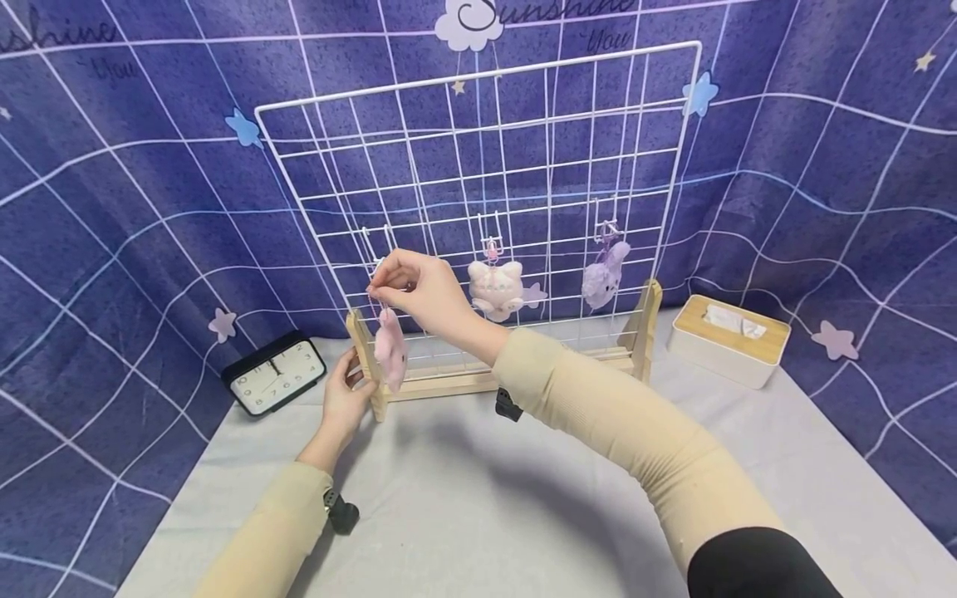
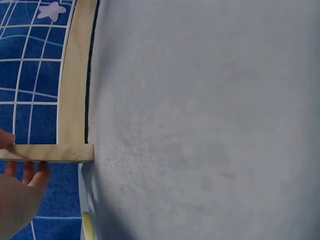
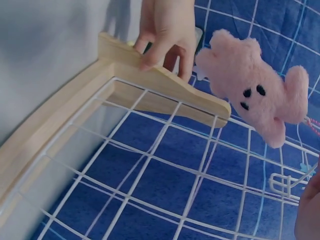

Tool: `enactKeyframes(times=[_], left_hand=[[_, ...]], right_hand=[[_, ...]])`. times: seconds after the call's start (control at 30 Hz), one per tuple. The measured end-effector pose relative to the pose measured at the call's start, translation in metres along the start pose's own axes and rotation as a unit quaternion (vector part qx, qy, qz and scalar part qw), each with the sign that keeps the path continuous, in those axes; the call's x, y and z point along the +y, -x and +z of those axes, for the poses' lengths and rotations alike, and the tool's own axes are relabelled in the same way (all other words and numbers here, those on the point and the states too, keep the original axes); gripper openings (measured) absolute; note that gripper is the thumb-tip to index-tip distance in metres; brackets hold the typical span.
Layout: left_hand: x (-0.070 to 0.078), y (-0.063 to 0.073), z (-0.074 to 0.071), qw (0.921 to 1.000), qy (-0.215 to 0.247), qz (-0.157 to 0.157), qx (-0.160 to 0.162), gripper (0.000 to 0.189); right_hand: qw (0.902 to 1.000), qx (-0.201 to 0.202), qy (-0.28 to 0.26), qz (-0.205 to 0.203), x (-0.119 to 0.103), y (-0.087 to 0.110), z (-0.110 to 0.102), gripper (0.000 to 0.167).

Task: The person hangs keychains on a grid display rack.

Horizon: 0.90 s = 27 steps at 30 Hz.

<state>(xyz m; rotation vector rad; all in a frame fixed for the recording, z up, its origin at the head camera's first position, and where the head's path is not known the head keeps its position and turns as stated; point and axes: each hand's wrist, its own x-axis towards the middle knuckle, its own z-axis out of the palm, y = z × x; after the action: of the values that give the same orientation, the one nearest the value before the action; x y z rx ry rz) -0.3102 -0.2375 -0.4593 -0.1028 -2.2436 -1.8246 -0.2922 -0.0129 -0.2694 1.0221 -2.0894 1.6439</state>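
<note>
A pink plush charm with black eyes dangles at the left end of a white wire grid rack. My right hand pinches its cord between thumb and fingertips, close to a white wire hook on the grid. In the right wrist view the plush hangs beside a hook, and only an edge of the right hand shows. My left hand grips the left upright of the wooden stand, thumb on one side and fingers on the other.
A white cat-like plush hangs mid-grid, and a purple plush hangs at its right. Left of the rack stands a black-framed clock; to the right, a tissue box with a wooden lid. A patterned blue curtain surrounds the table.
</note>
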Motion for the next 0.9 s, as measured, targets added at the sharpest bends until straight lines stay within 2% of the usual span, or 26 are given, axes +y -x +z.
enactKeyframes(times=[0.17,0.23,0.4,0.6,0.7,0.9], left_hand=[[0.023,0.009,0.004,0.9998,0.006,-0.014,-0.011,0.076],[0.026,0.010,0.004,0.9997,0.009,-0.018,-0.011,0.076],[0.001,-0.001,0.001,0.9999,0.014,-0.009,0.000,0.078],[-0.004,-0.003,-0.002,0.9999,0.014,-0.001,0.003,0.077],[0.002,-0.001,-0.001,0.9998,0.015,-0.010,-0.003,0.077],[0.027,0.010,0.002,0.9996,0.017,-0.017,-0.013,0.076]], right_hand=[[0.9998,0.020,0.006,-0.007,-0.006,-0.003,-0.003,0.009],[0.9995,0.025,0.013,-0.012,-0.007,-0.005,-0.005,0.009],[0.9991,0.032,0.020,-0.022,-0.007,-0.011,-0.004,0.009],[0.9989,0.036,0.024,-0.017,-0.005,-0.018,-0.001,0.008],[0.9986,0.043,0.027,-0.017,-0.004,-0.020,-0.001,0.008],[0.9972,0.065,0.030,-0.020,0.000,-0.021,-0.002,0.009]])
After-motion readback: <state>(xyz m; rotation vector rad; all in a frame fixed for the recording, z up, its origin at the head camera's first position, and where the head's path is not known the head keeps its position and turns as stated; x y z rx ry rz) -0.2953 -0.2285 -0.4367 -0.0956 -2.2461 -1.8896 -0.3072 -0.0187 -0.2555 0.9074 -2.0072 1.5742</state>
